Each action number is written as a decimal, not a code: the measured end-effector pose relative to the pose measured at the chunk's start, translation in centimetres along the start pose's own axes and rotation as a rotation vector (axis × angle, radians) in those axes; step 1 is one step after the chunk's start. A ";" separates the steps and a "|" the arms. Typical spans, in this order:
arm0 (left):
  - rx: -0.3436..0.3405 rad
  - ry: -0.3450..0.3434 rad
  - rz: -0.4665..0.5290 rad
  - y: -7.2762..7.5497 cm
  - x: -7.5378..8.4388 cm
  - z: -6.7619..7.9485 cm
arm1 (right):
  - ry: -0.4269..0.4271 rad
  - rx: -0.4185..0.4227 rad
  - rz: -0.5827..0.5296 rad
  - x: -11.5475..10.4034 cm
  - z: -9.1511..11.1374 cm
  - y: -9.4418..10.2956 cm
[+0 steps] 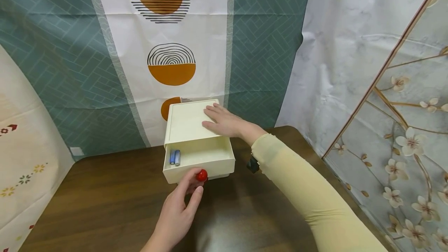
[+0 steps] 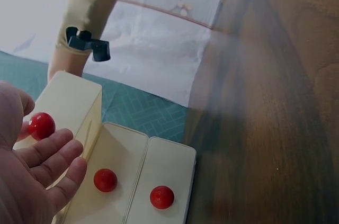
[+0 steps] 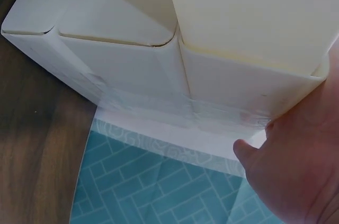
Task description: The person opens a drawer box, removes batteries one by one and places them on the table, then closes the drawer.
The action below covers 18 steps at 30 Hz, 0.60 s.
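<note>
The top drawer [image 1: 199, 158] of the small cream drawer box [image 1: 190, 121] stands pulled out toward the person, its slide axis running straight from the box toward the body, with two batteries [image 1: 175, 157] lying at its left end. The left hand [image 1: 180, 205] is directly in front of it on the near side, fingers and thumb pinching the red knob [image 1: 201, 175] on the drawer front. The right hand [image 1: 224, 121] lies flat and open on the box top behind, holding nothing, above the brown worktop [image 1: 105, 197].
</note>
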<state>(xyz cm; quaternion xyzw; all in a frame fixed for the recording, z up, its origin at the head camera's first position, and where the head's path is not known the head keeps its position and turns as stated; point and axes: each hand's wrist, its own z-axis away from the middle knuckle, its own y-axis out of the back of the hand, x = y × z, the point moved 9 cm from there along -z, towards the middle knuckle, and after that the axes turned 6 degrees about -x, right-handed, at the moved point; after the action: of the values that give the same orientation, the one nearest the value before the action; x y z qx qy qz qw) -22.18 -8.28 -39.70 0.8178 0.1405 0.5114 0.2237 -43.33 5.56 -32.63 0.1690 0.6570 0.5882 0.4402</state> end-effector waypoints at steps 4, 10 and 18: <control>-0.004 0.006 -0.011 0.0 0.1 0.4 | 0.006 0.002 -0.005 0.0 -0.1 -0.1; -0.004 -0.007 -0.027 0.1 0.4 1.1 | 0.010 0.007 -0.018 0.0 0.0 -0.1; 0.000 -0.005 -0.032 0.1 0.6 1.4 | 0.017 0.029 -0.053 0.1 0.0 -0.1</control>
<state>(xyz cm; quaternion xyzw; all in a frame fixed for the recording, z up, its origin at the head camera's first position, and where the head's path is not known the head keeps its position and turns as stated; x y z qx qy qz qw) -20.62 -8.44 -39.72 0.8167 0.1528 0.5056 0.2323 -43.35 5.64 -32.77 0.1528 0.6733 0.5685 0.4473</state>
